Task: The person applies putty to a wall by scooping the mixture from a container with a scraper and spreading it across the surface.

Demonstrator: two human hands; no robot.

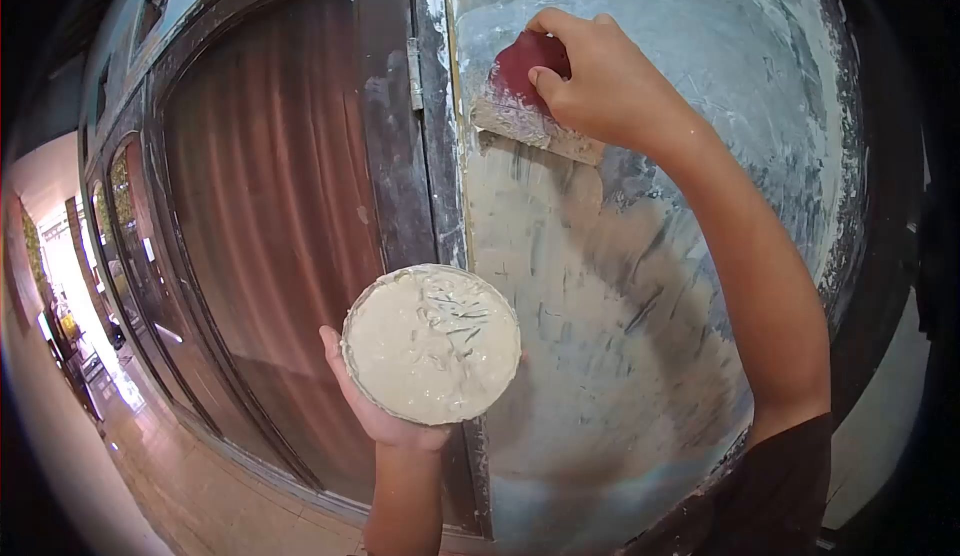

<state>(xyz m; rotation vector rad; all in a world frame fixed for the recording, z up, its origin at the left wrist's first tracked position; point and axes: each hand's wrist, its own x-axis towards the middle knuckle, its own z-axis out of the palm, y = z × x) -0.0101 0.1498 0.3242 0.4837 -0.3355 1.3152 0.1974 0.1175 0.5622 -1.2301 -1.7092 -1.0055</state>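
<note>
Cream-coloured paste fills a round container, which my left hand holds from below and at its left side. Higher up on the right, my right hand grips a dark red scraper between thumb and fingers. The scraper's wide, paste-coated blade lies against the grey-blue wall panel. Below the blade, a layer of beige paste covers part of the panel, with dark streaks showing through.
A dark wooden frame with a metal hinge runs along the panel's left edge. Left of it, a reddish-brown curtain hangs behind glass. Tiled floor extends toward a bright opening at the far left.
</note>
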